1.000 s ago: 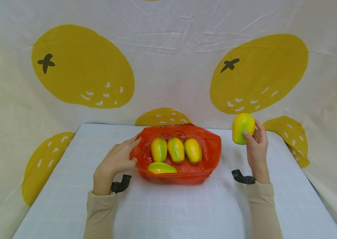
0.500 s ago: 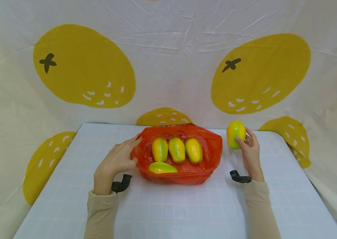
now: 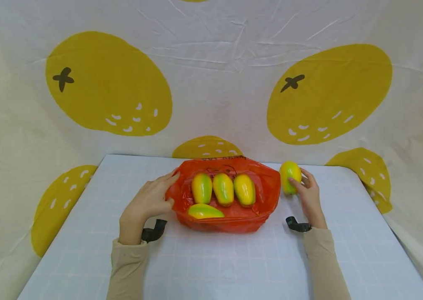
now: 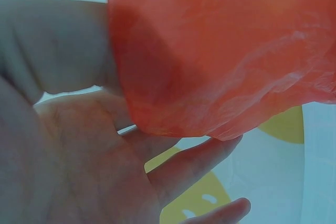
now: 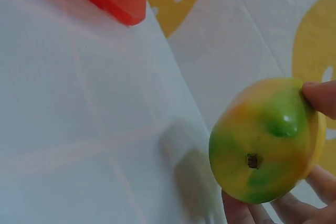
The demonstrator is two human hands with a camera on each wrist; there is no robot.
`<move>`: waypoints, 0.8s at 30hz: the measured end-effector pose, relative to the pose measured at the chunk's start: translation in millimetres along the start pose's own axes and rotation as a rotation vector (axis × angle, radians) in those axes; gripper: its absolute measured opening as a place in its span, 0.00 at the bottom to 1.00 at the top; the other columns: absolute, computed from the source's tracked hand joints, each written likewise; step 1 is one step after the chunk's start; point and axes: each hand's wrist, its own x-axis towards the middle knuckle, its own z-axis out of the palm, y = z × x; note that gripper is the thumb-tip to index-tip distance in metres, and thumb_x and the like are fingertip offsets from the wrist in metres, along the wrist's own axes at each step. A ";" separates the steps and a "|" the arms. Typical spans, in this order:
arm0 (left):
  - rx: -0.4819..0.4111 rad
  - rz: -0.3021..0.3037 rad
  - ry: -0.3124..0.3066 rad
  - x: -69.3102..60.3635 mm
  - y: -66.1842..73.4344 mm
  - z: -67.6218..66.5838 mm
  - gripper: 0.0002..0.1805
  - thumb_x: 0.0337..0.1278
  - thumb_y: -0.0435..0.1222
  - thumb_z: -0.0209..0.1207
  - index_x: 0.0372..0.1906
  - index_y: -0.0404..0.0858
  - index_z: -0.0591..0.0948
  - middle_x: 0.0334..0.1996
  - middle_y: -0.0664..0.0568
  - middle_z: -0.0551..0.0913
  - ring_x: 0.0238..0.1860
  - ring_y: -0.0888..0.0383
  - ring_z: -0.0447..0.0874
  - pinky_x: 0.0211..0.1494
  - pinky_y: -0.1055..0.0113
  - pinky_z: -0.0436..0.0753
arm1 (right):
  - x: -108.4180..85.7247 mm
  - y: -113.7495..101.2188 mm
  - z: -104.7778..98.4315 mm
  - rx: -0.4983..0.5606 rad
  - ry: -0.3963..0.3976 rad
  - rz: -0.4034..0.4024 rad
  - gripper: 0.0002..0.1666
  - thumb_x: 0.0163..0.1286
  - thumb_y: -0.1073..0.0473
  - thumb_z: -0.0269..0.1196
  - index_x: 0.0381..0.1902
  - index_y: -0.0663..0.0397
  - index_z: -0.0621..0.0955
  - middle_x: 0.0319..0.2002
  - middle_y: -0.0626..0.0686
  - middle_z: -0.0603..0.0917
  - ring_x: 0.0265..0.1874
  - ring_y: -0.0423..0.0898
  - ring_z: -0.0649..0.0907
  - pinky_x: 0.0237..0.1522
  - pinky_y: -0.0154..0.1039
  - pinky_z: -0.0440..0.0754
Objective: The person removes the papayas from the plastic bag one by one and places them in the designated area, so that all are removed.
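I kept the left hand (image 3: 144, 204) spread wide, thumb and forefinger against its side of the red bag (image 3: 220, 227), whose mouth gaped between the hands around four mangoes (image 3: 222, 189). My right hand (image 3: 310, 199) held a fifth mango (image 3: 288, 174) raised just outside the bag's opposite edge, while the table (image 3: 219, 266) offered open room between both forearms (image 3: 128, 271).

Head cam looked forward-down, farther back; wrist cams sat close, left facing red bag (image 4: 220, 51), right facing mango (image 5: 262, 145); all caught bag.
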 end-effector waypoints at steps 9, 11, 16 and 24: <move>-0.005 0.007 0.005 -0.6 -0.6 0.5 0.41 0.46 0.33 0.56 0.73 0.35 0.66 0.74 0.44 0.64 0.68 0.41 0.69 0.63 0.38 0.70 | 4.8 9.7 1.8 -0.089 0.026 0.026 0.49 0.67 0.41 0.64 0.78 0.44 0.56 0.74 0.59 0.61 0.67 0.57 0.65 0.70 0.54 0.63; -0.005 0.005 0.005 -0.6 -0.7 0.5 0.41 0.46 0.33 0.56 0.73 0.35 0.66 0.74 0.44 0.64 0.68 0.41 0.68 0.63 0.38 0.70 | 5.9 11.7 1.5 -0.108 0.024 0.029 0.50 0.67 0.39 0.64 0.79 0.44 0.55 0.75 0.60 0.60 0.68 0.58 0.65 0.70 0.55 0.62; 0.001 0.004 0.003 -0.6 -0.7 0.6 0.41 0.46 0.33 0.56 0.73 0.35 0.67 0.73 0.43 0.64 0.68 0.41 0.68 0.63 0.38 0.71 | 7.5 15.6 2.1 -0.150 0.020 0.035 0.52 0.66 0.36 0.63 0.79 0.47 0.54 0.76 0.60 0.58 0.71 0.60 0.61 0.71 0.57 0.61; 0.006 0.005 0.002 -0.6 0.0 -0.1 0.41 0.47 0.33 0.56 0.73 0.36 0.66 0.74 0.44 0.64 0.68 0.41 0.68 0.63 0.38 0.71 | 6.1 14.0 5.3 -0.162 0.031 0.047 0.53 0.66 0.35 0.62 0.79 0.47 0.53 0.76 0.59 0.57 0.72 0.59 0.60 0.71 0.57 0.61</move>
